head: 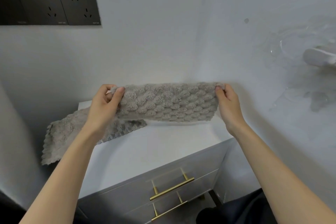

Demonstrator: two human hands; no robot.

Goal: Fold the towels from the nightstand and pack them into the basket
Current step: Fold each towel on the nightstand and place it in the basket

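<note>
A grey-beige nubbly towel (pixel 169 102) hangs stretched in the air above the white nightstand (pixel 160 143). My left hand (pixel 104 104) pinches its upper left corner and my right hand (pixel 228 103) pinches its upper right corner. The towel looks doubled over, its lower edge just above the nightstand top. A second towel of the same fabric (pixel 72 132) lies crumpled on the nightstand's left side and droops over its left edge, partly behind my left forearm. No basket is in view.
The nightstand has two drawers with brass bar handles (pixel 171 188). Black wall sockets (pixel 54 5) sit high on the left wall. A white fixture (pixel 320 58) sticks out from the wall at right. Something dark lies on the floor at the bottom.
</note>
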